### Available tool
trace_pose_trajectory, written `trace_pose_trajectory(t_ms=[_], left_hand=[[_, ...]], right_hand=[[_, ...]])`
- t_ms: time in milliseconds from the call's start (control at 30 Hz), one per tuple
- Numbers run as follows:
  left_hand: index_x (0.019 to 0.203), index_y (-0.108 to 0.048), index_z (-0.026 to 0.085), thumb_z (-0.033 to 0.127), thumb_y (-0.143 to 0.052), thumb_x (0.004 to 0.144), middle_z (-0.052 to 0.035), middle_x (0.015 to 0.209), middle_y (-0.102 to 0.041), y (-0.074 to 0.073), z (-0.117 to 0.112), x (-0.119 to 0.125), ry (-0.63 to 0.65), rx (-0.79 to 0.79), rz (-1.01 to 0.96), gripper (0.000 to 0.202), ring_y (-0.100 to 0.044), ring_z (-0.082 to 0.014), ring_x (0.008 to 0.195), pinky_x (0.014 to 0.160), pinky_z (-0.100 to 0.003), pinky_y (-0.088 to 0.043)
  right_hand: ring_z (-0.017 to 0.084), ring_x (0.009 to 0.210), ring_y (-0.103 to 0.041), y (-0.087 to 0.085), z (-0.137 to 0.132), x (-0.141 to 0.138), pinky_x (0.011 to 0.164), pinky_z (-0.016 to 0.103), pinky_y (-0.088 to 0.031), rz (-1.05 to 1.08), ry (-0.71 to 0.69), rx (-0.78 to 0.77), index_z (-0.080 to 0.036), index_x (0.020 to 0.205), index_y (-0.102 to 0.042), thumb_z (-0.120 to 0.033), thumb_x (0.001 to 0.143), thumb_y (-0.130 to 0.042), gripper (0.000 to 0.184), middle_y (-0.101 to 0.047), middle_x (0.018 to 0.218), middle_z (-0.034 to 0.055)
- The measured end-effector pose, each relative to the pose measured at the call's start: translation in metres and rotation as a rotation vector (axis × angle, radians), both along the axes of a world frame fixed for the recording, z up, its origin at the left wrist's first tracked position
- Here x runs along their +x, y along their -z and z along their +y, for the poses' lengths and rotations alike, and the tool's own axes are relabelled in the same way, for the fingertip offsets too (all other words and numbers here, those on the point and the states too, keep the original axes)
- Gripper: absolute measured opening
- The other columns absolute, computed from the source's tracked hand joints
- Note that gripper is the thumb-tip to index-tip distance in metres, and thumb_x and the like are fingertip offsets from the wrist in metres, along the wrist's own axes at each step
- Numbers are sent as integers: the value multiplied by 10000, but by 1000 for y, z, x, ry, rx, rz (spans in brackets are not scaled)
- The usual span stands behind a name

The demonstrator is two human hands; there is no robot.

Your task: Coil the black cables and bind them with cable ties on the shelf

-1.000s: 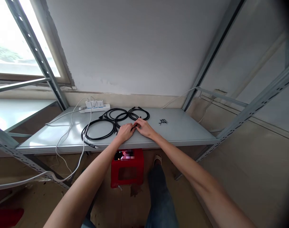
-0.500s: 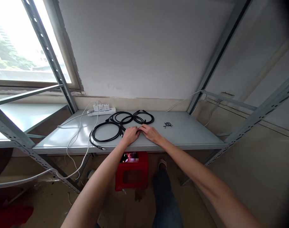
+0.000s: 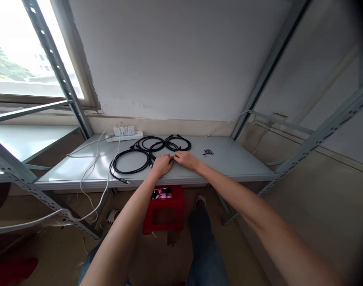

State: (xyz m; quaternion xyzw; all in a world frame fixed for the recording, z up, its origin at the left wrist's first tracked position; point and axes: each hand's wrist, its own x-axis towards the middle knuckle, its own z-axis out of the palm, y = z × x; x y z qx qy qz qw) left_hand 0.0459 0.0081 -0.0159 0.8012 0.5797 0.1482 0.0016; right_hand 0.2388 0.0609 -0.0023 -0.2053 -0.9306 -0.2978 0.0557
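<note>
Several coiled black cables [image 3: 130, 161] lie on a grey metal shelf [image 3: 229, 165]. My left hand [image 3: 162, 164] and my right hand [image 3: 185, 159] rest side by side on the shelf just in front of the coils. Their fingertips meet at a black cable end between them. Both hands have the fingers curled and pinched together on that cable. Two more coils [image 3: 177, 143] lie behind the hands.
A white power strip [image 3: 124, 135] with plugged chargers sits at the back left, its white cords [image 3: 92, 171] trailing over the shelf's front edge. A small black bundle of ties [image 3: 208, 152] lies to the right. Under the shelf stands a red stool [image 3: 165, 208].
Both hands stay together at the cable end by the coils. The view has shifted a little; the hands themselves barely moved.
</note>
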Motion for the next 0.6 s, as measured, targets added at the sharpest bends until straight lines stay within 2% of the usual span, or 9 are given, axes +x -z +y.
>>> trace_pose_trajectory(t_ms=[167,333,467,600], left_hand=[[1257,-764,198,357,-463,1130,-141,1331,-769,1,3,0,-22,-10,3,363,-739,-305,1214,980,-368,-543],[1245,-765,166,378,-470,1131,-167,1375,-766,-2,1,2,-51,-16,-8,381,-738,-333,1245,986,-378,-551],[1218,-767,157,389,-464,1135,-164,1337,-782,-2,0,2,-65,-12,-32,391,-737,-335,1247,992,-383,-549],[1190,-780,176,378,-470,1128,-140,1264,-802,0,2,1,-50,-21,-59,375,-740,-329,1223,965,-381,-550]], right_hand=[[235,938,-648,-31,4,-11,788,350,-515,-265,-93,25,-49,1109,-741,2,1070,-432,316,-720,1024,151],[231,921,-686,-56,1,-24,806,349,-534,-429,-169,35,-40,1101,-747,27,1040,-440,321,-740,1025,151],[250,962,-729,-64,-4,-28,843,363,-550,-470,-103,3,-34,1158,-734,7,1054,-418,335,-758,1069,170],[284,1011,-754,-61,-11,-28,865,389,-560,-409,64,-120,-23,1308,-677,-21,1053,-414,366,-768,1144,211]])
